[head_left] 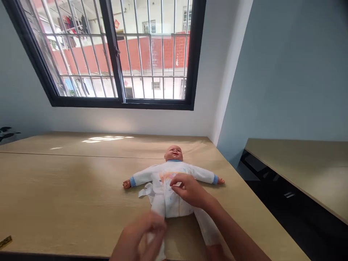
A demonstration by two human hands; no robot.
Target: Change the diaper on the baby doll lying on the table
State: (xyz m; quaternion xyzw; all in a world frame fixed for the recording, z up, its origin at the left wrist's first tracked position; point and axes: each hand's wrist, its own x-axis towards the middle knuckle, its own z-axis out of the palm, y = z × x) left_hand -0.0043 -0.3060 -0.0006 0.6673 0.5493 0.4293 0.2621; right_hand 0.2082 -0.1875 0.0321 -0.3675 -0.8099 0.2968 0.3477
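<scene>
A baby doll [174, 154] lies on its back on the wooden table [67, 188], arms spread, dressed in a white romper [168, 201] with blue cuffs. My right hand [189, 188] rests on the doll's belly, fingers curled onto the cloth. Near the table's front edge my left hand [141, 237] is blurred by motion and closed around the white trouser leg on the doll's left side of the picture. A loose white strip of cloth [144, 190] sticks out beside the doll's waist.
A barred window [122, 54] is set in the wall behind the table. A second wooden table [299, 163] stands to the right across a dark gap [272, 188]. A small yellow object [5, 241] lies at the front left edge; plant leaves [7, 132] show at far left.
</scene>
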